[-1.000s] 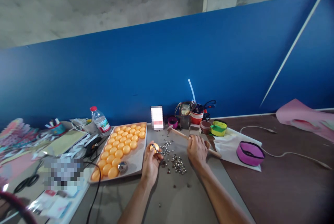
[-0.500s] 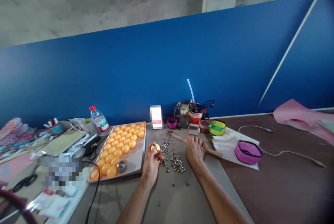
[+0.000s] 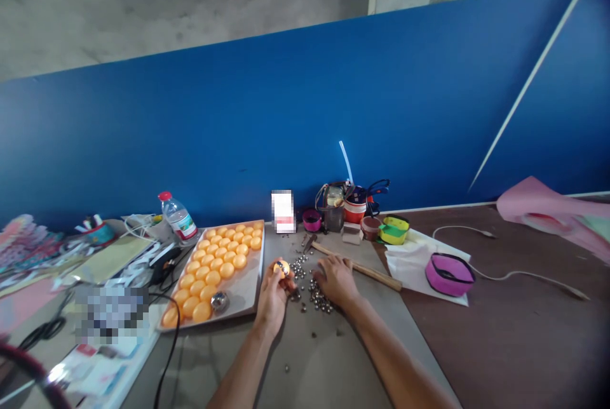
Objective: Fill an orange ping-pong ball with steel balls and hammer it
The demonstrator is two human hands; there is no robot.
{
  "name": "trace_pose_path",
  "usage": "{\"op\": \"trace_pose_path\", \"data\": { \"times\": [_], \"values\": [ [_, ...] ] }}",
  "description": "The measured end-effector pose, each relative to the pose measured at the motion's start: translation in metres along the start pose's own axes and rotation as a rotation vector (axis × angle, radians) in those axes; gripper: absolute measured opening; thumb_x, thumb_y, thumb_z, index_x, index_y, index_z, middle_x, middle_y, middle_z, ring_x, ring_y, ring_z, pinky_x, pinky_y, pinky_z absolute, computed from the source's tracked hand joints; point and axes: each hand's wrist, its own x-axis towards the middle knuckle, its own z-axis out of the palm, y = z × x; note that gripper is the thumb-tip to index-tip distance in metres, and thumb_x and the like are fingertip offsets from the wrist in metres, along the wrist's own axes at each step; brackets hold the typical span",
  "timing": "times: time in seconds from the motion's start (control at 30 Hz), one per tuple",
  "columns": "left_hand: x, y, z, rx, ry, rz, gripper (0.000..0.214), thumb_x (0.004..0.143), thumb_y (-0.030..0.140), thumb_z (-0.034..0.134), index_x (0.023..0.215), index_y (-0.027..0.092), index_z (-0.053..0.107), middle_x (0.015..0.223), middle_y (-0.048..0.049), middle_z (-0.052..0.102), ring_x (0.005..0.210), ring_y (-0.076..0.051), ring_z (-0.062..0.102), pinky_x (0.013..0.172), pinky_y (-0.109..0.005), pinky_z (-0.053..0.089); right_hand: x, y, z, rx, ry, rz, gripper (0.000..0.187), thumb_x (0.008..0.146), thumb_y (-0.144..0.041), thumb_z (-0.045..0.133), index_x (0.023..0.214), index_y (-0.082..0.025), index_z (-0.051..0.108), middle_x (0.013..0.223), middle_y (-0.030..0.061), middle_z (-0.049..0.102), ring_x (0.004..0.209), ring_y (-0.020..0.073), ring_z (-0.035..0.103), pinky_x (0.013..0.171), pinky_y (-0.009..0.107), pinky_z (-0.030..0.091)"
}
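- Ball: one orange ball [image 3: 281,268] is in the left hand [image 3: 272,302], raised just above the mat [image 3: 312,380], between the tray [image 3: 245,291] and the loose metal bits [image 3: 320,303]. Dark, shiny marks show on its upper face; their make is too small to tell.
- Left fingers: curled around the ball, thumb at the near side, upper face exposed. How hard they press cannot be told.
- Right hand [image 3: 338,281]: palm down, fingers bent, tips at the edge of the bits. Whether any bit is pinched cannot be told; the tips are hidden.
- Hammer [image 3: 376,275]: flat on the mat, its handle passing just beyond the right hand. Contact between the two cannot be confirmed.
- Tray contents: orange balls [image 3: 213,277] in close rows, with one silver ball [image 3: 219,301] beside them at the near end.
- Handling, as judged: the ball looks light and thin-walled, smooth and rather slippery, apt to roll if let go and to dent under a hard squeeze.
- Recommended hold: thumb and fingertips spread about its widest part, clear of the marked face, with light, even pressure.
- Bits: judged hard, small and quick to scatter; best taken singly between thumb and forefinger.
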Motion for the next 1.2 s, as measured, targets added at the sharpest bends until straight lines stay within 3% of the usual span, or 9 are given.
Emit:
{"op": "trace_pose_path", "data": {
  "times": [0.23,0.33,0.53,0.7,1.2],
  "values": [
    [-0.002,0.000,0.002,0.022,0.025,-0.008,0.037,0.074,0.035,0.064,0.106,0.019,0.054,0.072,-0.0004,0.061,0.057,-0.010,0.055,0.060,-0.024,0.044,0.003,0.000,-0.001,0.215,-0.075,-0.001,0.028,0.090,-0.028,0.038,0.087,-0.021,0.065,0.091,0.0044,0.066,0.092,0.0174,0.055,0.083,0.030,0.031],
    [-0.001,0.000,0.002,0.020,0.028,0.000,0.038,0.073,0.036,0.066,0.105,0.019,0.055,0.071,0.0000,0.061,0.057,-0.010,0.055,0.059,-0.023,0.044,0.006,0.008,-0.004,0.330,-0.146,-0.026,0.025,0.086,-0.036,0.046,0.095,-0.022,0.065,0.098,0.0033,0.065,0.096,0.0185,0.055,0.086,0.032,0.032],
    [-0.003,0.000,0.003,0.039,0.019,0.013,0.039,0.074,0.037,0.065,0.106,0.019,0.054,0.072,0.0002,0.061,0.057,-0.010,0.055,0.059,-0.023,0.044,0.002,0.009,0.000,0.249,-0.155,-0.174,0.048,0.078,-0.046,0.055,0.118,-0.020,0.057,0.122,0.0095,0.053,0.114,0.0236,0.044,0.097,0.037,0.030],
    [-0.005,-0.001,0.005,0.062,0.037,0.003,0.045,0.070,0.038,0.068,0.108,0.017,0.055,0.071,-0.0002,0.061,0.058,-0.010,0.056,0.059,-0.022,0.044,-0.003,-0.002,0.000,0.165,-0.188,-0.241,0.051,0.074,-0.046,0.060,0.119,-0.022,0.056,0.126,0.0104,0.049,0.117,0.0252,0.041,0.100,0.039,0.028],
    [-0.006,-0.011,0.000,0.102,-0.002,0.028,0.045,0.071,0.042,0.066,0.107,0.017,0.053,0.069,0.0017,0.060,0.055,-0.010,0.055,0.057,-0.022,0.042,-0.007,-0.010,0.006,0.172,-0.074,-0.239,0.025,0.079,-0.027,0.053,0.102,-0.021,0.061,0.117,0.0067,0.055,0.110,0.0196,0.047,0.095,0.032,0.030]
  ]
}}
